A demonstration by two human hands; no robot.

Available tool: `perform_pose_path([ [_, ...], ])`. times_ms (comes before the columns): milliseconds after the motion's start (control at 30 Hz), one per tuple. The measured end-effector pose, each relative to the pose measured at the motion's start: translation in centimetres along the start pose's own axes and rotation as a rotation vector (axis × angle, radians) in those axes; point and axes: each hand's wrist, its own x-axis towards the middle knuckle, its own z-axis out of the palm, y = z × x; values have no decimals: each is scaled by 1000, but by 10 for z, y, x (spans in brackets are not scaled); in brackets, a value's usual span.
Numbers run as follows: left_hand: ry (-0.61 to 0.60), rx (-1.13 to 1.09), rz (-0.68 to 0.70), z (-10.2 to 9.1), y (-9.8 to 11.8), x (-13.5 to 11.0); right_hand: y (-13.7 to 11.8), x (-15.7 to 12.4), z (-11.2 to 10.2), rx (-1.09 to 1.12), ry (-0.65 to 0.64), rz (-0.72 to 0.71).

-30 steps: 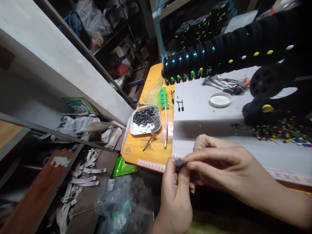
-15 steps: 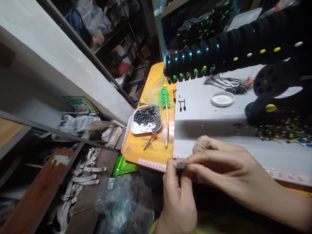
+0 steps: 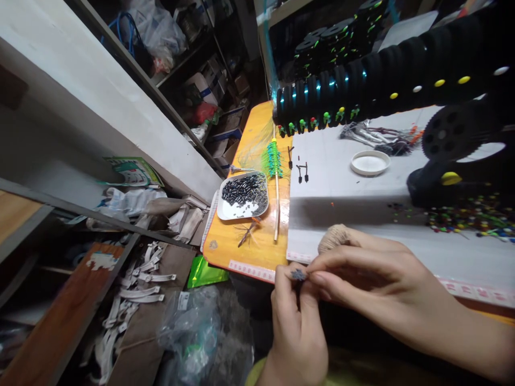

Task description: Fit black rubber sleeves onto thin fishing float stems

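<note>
My left hand [image 3: 296, 327] rises from below the table's near edge and pinches a small dark bundle of thin pieces [image 3: 298, 275] between thumb and fingertips. My right hand [image 3: 362, 279] reaches in from the right, its fingertips closed on the same bundle. Behind the hands lies a ball of tan twine [image 3: 333, 237] on the white sheet. A white tray of small black tubes [image 3: 243, 195] stands on the orange table [image 3: 249, 244], with a wooden stick carrying green pieces [image 3: 275, 177] beside it.
A row of black foam spools with coloured pins [image 3: 386, 75] hangs over the white sheet [image 3: 341, 187]. A white lid [image 3: 370, 162], several coloured beads [image 3: 470, 217] and a black wheel [image 3: 446, 131] lie at right. Cluttered shelves [image 3: 189, 59] and white straps [image 3: 132, 284] fill the left.
Both hands have stayed pinched on the small dark bundle and sit slightly lower and further right in view. The camera has shifted a little.
</note>
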Motion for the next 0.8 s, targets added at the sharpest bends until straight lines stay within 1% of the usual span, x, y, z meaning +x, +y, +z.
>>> perform_pose_path([
  [67,-60,-92,21,0,2,2,-1,0,0,19,-17,9],
  [133,-112,-172,71,-2,5,5,0,-1,-1,48,-23,11],
  [200,-129,-202,121,-5,10,8,1,0,-2,35,-23,-14],
  [267,-108,-201,144,-9,13,8,3,2,-3,-22,-19,-60],
  [333,-77,-191,155,-12,16,8,5,3,-4,-79,-46,-93],
  [467,-31,-166,152,-13,19,5,7,1,-1,-105,-100,-97],
  [667,-43,-149,130,-14,16,5,10,-6,2,-91,-70,-96],
  [800,-65,-154,127,-14,15,6,12,-6,2,-89,-82,-84],
])
